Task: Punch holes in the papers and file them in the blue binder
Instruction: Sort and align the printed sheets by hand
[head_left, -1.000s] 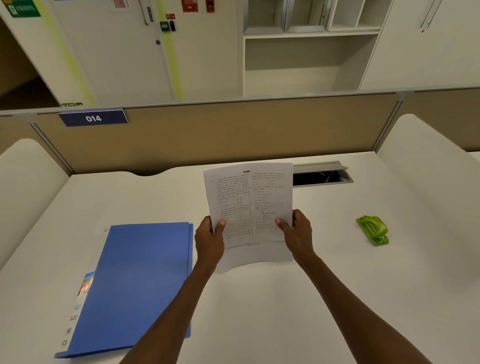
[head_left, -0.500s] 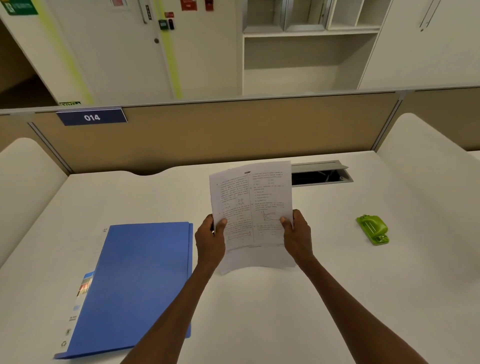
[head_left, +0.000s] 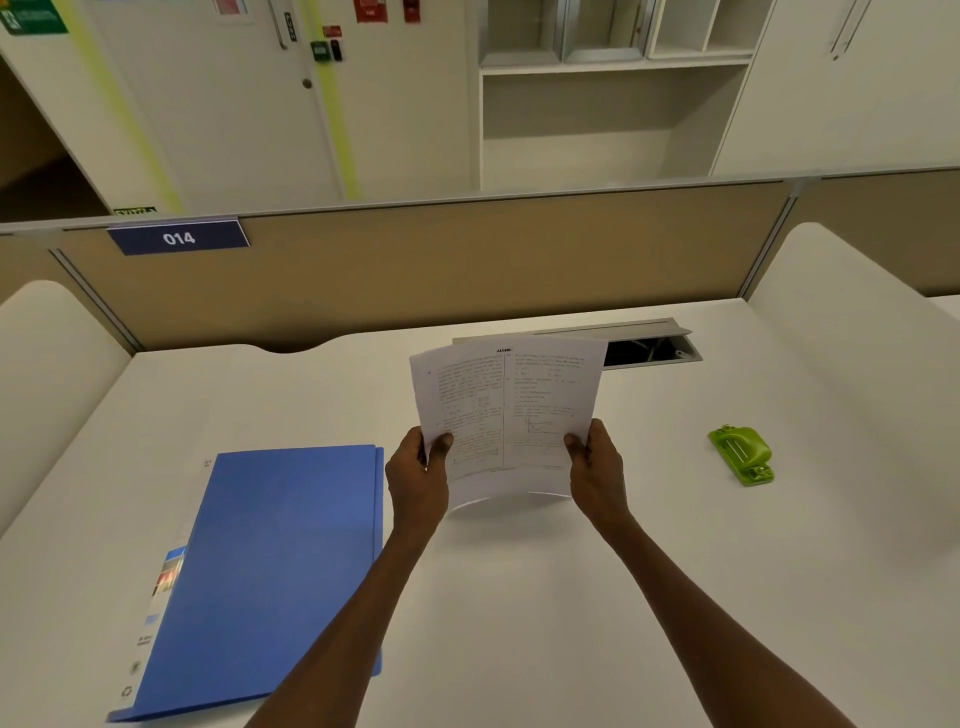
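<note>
White printed paper sheets (head_left: 506, 415), two-column text w/ a small diagram, held upright above centre of the white desk (head_left: 675, 597); bottom edge bowed toward the viewer, top corners fanned slightly, so more than one sheet. Left hand (head_left: 418, 480) grips the lower left edge, thumb on the front. Right hand (head_left: 597, 470) grips the lower right edge, same way. Closed blue plastic binder (head_left: 270, 571) lies flat at 8 o'clock of the sheets, apart. Green plastic hole punch (head_left: 743, 454) at 3 o'clock, well apart, untouched.
</note>
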